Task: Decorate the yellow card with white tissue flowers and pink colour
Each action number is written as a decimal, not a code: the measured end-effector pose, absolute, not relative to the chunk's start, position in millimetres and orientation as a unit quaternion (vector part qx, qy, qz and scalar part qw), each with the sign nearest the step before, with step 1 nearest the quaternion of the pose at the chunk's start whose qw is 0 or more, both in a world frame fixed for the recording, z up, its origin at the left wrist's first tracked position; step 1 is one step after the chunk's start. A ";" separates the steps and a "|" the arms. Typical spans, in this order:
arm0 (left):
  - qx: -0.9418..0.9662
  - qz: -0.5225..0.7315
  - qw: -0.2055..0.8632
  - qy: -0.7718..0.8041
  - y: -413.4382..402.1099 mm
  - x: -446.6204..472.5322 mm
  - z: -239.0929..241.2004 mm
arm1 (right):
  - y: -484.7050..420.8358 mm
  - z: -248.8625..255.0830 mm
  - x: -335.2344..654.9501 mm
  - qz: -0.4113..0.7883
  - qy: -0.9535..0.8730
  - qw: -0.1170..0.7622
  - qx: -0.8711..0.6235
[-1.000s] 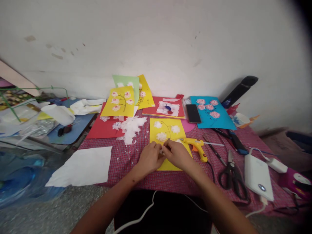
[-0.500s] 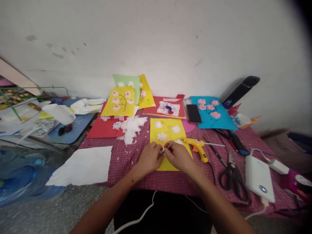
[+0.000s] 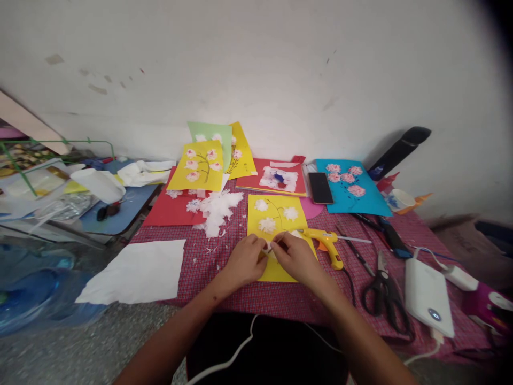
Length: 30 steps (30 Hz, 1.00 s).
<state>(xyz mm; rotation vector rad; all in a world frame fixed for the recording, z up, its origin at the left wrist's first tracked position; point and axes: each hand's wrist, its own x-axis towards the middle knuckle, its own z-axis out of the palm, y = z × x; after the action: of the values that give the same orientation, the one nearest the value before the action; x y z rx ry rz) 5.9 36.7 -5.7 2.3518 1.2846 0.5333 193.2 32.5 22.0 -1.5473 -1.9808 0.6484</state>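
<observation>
Tissue tuft pinched between left hand and right hand over the yellow card; seating it probably needs gentle pressing.

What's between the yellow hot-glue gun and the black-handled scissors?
Head view: a thin dark pen-like stick and the gun's black cord, on red checked cloth, between yellow hot-glue gun and black-handled scissors.
</observation>
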 end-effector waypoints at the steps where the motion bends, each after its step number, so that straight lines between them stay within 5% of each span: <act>1: 0.843 0.189 0.199 0.462 37.0 6.3 -5.8 | 32.7 21.7 193.3 0.242 -0.734 0.271 -0.573; 18: 0.854 0.142 0.149 0.479 39.2 12.4 -4.5 | 29.2 28.7 194.3 0.255 -0.716 0.307 -0.572; 30: 0.832 0.145 0.153 0.514 30.7 19.6 -0.5 | -25.5 -10.9 231.9 0.347 -0.489 0.543 -0.587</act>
<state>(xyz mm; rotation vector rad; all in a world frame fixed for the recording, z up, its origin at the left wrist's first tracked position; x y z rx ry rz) 19.6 30.7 -0.5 2.3854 1.4732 0.4164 231.9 -25.5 -10.9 -1.3943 -1.1616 0.8247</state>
